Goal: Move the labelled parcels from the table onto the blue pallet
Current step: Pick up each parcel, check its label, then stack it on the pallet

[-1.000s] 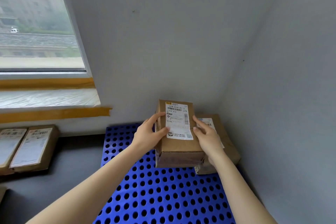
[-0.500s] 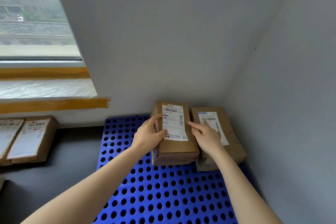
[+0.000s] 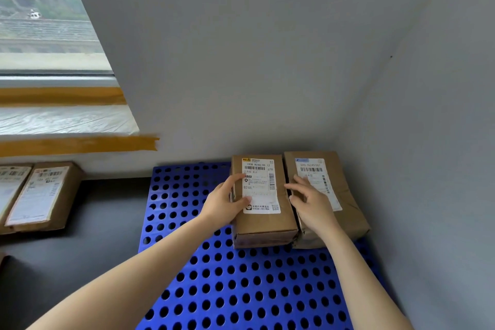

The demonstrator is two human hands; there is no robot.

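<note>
The far right corner of the blue pallet (image 3: 203,289) is filled by two parcels (image 3: 263,222) set side by side, touching, hemmed in by the walls (image 3: 415,142) behind and to the right. The pallet's near and left stretches are left open for passage.

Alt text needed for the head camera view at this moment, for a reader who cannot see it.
A person's left hand grips a labelled brown parcel resting on the blue pallet, beside a second parcel in the wall corner. The right hand hovers, fingers relaxed, over the seam between them. Two more labelled parcels lie on the dark surface at left, below a window.
</note>
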